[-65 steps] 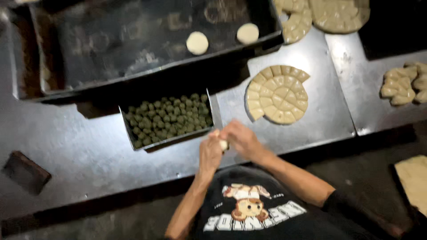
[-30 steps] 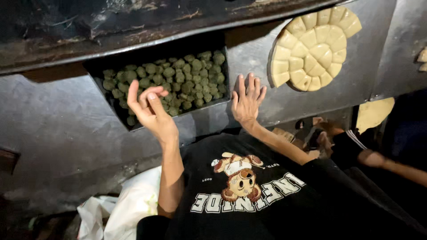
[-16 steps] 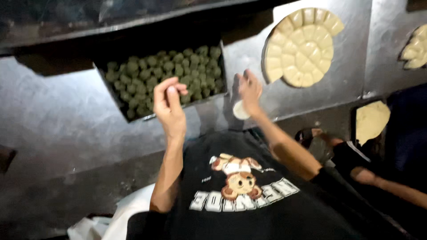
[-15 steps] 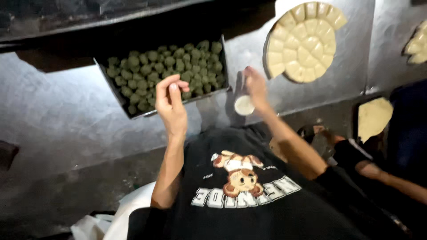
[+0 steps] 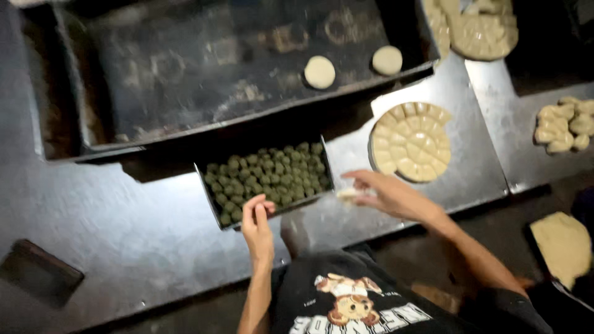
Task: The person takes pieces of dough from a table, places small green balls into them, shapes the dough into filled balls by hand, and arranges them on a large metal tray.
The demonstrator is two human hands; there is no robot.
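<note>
Dough piece, pale and flat, sits pinched in the right hand just off the right edge of the tray of green balls. Left hand, fingertips pressed together, hovers at the tray's front edge. Scored dough round lies on the bench beyond.

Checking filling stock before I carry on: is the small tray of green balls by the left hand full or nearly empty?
Mostly full. The tray holds green balls packed across nearly its whole floor, right beside the left hand.
</note>
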